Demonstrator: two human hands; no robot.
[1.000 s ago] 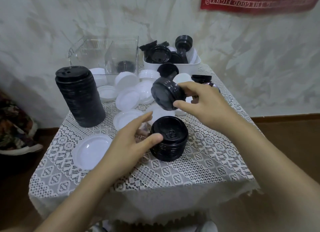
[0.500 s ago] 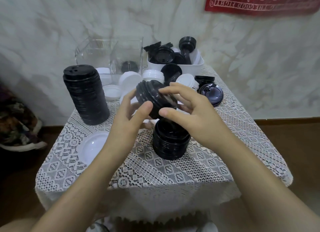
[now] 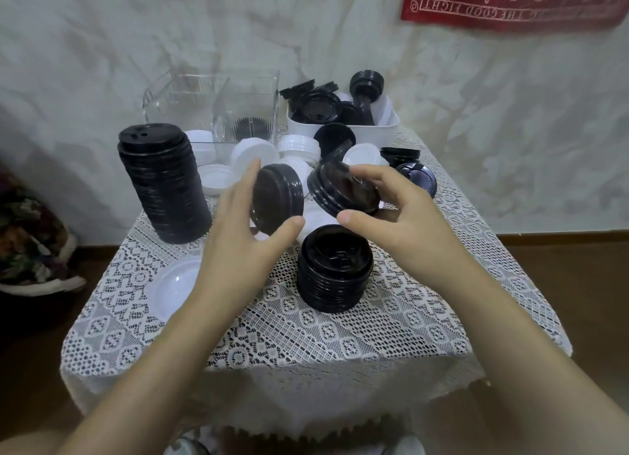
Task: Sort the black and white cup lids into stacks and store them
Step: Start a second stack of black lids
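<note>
Now: each hand has a clump of blk lids, held above the short stack

Biggest item is the table (image 3: 306, 335) w/ a white lace cloth. It fills mid-view and sits against a mottled wall. Top R on that wall is a red banner (image 3: 510, 2), cut off by the frame edge.

At rear L of the table is a clear box (image 3: 190, 107), upright, w/ a dark ribbed disc visible thru its front wall. Just beside it at rear R is a white bin (image 3: 357, 133) w/ black lids piled loose inside, some on edge.

On the cloth's L side, in front of the clear box, the tall black stack (image 3: 163, 189) stands upright. Near centre is the short black stack (image 3: 335, 277), well apart from the tall one, top lid facing up.

The left hand (image 3: 248, 236) has fingers spread behind and thumb underneath. It's pinching the L clump (image 3: 279, 197) of nested black lids, tipped up on edge w/ the flat face toward cam.

The right hand (image 3: 401, 216) has fingers curled over the upper rim and thumb on the lower rim. It's gripping the R clump (image 3: 335, 190), also tilted.

Both clumps are in the air above and behind the short black stack, just beside each other, not touching. Lid count per clump: can't tell.

Scattered white lids (image 3: 253, 155) lie btw the clear box, the bin and the hands, overlapping and partly hidden by the hands. A single white lid (image 3: 175, 284) lies flat at front L, next to the L forearm. Loose black lids (image 3: 418, 181) lie on the cloth at the R edge, behind the right hand.
</note>
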